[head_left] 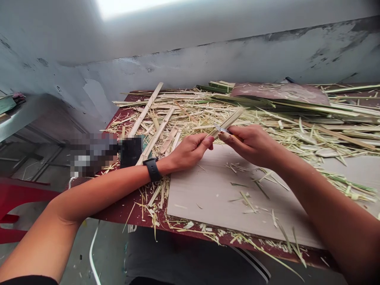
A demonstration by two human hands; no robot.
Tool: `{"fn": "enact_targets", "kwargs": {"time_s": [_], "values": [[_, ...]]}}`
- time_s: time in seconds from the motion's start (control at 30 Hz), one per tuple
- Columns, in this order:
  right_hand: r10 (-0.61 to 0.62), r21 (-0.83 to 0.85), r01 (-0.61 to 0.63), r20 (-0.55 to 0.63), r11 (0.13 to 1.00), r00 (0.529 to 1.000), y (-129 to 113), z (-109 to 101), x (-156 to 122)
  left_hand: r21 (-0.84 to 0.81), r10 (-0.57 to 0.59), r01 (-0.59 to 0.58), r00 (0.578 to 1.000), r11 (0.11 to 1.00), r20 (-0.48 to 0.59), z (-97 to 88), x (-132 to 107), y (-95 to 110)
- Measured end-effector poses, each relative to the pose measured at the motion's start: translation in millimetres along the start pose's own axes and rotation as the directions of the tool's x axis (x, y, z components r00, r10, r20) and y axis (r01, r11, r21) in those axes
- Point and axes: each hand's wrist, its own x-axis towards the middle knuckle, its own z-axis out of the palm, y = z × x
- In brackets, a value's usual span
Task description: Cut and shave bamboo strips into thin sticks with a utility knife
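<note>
My left hand (194, 152), with a dark watch on its wrist, is closed around the near end of a pale bamboo strip (230, 120). The strip slants up and away to the right. Wrapped in my right hand (249, 142) is a small knife (221, 129), its blade lying against the strip just beyond my left fingers. Most of the knife's handle is hidden by my fingers. Both hands are above the far edge of a light wooden board (202, 190), which carries scattered thin shavings.
Bamboo strips and shavings cover the dark red table (118, 209), with longer green pieces (311, 109) at the back right. A blurred dark object (130, 152) sits at the left edge. Behind runs a grey wall (190, 67); a red chair (26, 200) stands left.
</note>
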Motion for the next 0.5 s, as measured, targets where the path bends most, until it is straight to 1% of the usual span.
{"fn": "enact_targets", "kwargs": {"time_s": [0.27, 0.4, 0.5], "values": [[0.048, 0.012, -0.048, 0.024, 0.999, 0.999, -1.2, 0.6, -0.5, 0.040, -0.019, 0.019, 1.000, 0.999, -0.003, 0.3, 0.8, 0.0], [0.035, 0.045, -0.038, 0.055, 0.998, 0.998, 3.9, 2.9, -1.6, 0.059, -0.001, 0.003, 1.000, 0.998, -0.021, 0.0, 0.4, 0.4], [0.043, 0.015, -0.043, 0.020, 0.999, 0.999, 5.8, 3.3, -1.5, 0.040, -0.008, 0.008, 1.000, 0.999, 0.013, -0.1, 0.7, -0.6]]}}
